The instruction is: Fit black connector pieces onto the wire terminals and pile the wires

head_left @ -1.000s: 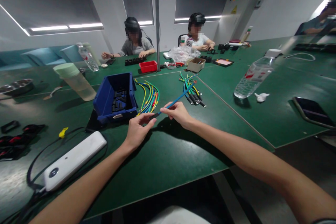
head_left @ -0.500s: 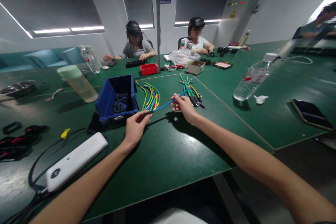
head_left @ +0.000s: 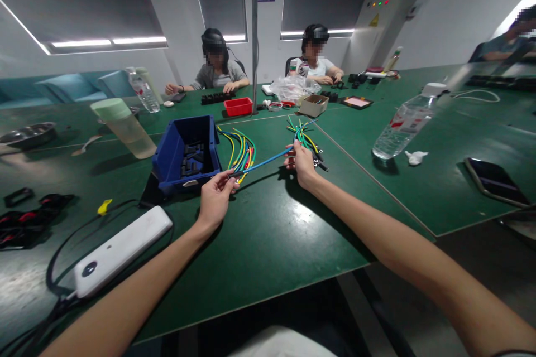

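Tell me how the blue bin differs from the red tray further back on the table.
The blue bin is deep, high-walled and tilted so its open side faces the camera; the red tray is shallow and sits flat. The blue bin shows dark parts inside, while what the red tray holds cannot be made out. The blue bin lies close to the left hand; the red tray sits beside the pole. Both rest on the green table.
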Demonstrator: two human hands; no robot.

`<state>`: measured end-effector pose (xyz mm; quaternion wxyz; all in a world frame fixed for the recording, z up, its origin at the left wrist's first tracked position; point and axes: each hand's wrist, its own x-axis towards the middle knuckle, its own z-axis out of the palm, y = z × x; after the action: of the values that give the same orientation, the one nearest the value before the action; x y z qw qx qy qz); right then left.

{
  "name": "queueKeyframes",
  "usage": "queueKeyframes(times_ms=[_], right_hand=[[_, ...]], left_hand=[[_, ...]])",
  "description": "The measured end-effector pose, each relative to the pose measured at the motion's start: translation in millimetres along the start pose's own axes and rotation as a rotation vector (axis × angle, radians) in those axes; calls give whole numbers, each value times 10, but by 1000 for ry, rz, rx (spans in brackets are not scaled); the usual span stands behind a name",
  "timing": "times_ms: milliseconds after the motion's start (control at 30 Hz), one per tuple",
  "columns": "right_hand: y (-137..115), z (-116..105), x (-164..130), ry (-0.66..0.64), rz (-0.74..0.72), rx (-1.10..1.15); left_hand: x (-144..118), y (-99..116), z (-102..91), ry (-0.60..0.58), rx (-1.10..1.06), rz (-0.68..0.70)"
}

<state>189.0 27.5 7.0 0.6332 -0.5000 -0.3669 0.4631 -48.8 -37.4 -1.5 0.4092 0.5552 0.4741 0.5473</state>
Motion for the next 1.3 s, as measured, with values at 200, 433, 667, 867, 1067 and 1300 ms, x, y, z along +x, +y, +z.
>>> queueKeyframes(times_ms=[200,433,667,867,1067,1300], right_hand=[[9,-6,22,56,-63,-28],[45,-20,41,59,-119,-66],[99,-40,65,41,-88,-66],[108,-54,92,37,-95,-61],[135,-55,94,29,-125,-94],[119,-47,100,38,-76,-21]], left_hand=[[-11,24,12,7,-8,0],[-17,22,9,-4,1,-12],[-31,44,8,-30,16,-38],[-28,42,8,-60,44,-68],[-36,17,10,-120,107,-67],[-42,22,13,-141,104,-53]])
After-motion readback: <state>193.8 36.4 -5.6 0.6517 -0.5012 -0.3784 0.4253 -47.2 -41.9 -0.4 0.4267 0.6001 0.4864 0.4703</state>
